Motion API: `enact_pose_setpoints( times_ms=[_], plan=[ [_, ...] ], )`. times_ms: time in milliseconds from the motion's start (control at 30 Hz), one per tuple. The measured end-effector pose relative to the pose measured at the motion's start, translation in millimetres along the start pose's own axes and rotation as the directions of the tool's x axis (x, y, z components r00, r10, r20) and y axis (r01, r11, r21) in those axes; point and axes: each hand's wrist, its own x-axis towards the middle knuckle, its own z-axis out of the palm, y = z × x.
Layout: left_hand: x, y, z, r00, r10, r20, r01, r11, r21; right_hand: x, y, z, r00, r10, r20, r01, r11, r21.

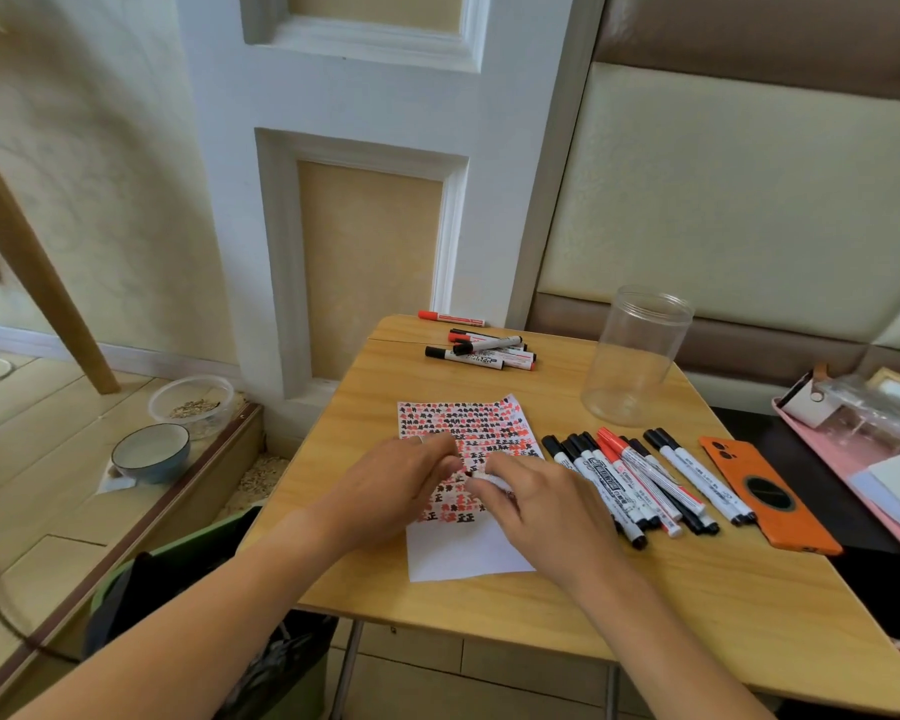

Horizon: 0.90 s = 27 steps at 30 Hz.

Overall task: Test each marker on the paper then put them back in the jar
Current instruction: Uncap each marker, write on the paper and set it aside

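Both hands meeting over the middle of the marked paper [463, 543], at table centre. Right hand [536, 504] curled round a white-barrelled marker [489, 479], only its end showing between the two hands, tip pointing toward 9 o'clock. Left hand [398, 480] with fingers bent, fingertips pinching at that marker's end; whether a cap sits there, impossible to tell. A ring on one left finger.

Paper covered in rows of red and black test marks on its upper two thirds, blank at the 6 o'clock edge.

At 3 o'clock from the hands, a fanned row of markers [640, 480], black-capped save one red, lying on the wooden table [645, 605]. Just beyond them at 3 o'clock, an orange phone [765, 496], back up.

At 1 o'clock, the clear plastic jar [637, 356], upright, open-mouthed, nothing inside.

At 12 o'clock, near the far table edge, a small pile of markers [481, 350] in red and black, with a lone red marker [450, 318] beyond it.

At 9 o'clock, on the floor, a blue-rimmed bowl [152, 452] and a clear bowl [192, 402] with bits in it.
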Motion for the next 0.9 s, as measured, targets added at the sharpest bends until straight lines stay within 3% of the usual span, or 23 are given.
enact_pose_setpoints(
  times_ms=[133, 300, 633, 800, 900],
  plan=[
    [2.3, -12.8, 8.6, 0.988, -0.122, -0.092, 0.125, 0.992, 0.028, -3.7, 3.8, 9.2, 0.99, 0.121, 0.075, -0.117, 0.992, -0.056],
    [15.4, -9.3, 19.6, 0.952, -0.262, -0.158, 0.272, 0.962, 0.04, -6.7, 3.5, 19.8, 0.985, 0.171, 0.038, -0.168, 0.983, -0.074],
    [11.5, -14.7, 21.0, 0.953, -0.302, -0.01, 0.302, 0.951, 0.066, -9.1, 10.0, 25.5, 0.983, 0.175, -0.046, -0.177, 0.983, -0.041],
    [-7.3, -21.9, 9.9, 0.908, -0.406, 0.106, 0.38, 0.902, 0.204, -7.4, 8.4, 15.4, 0.971, 0.227, -0.067, -0.216, 0.966, 0.143],
    [-11.5, -17.2, 7.2, 0.892, -0.421, 0.165, 0.376, 0.893, 0.247, -4.7, 8.8, 9.6, 0.976, 0.161, -0.148, -0.108, 0.944, 0.311]
  ],
)
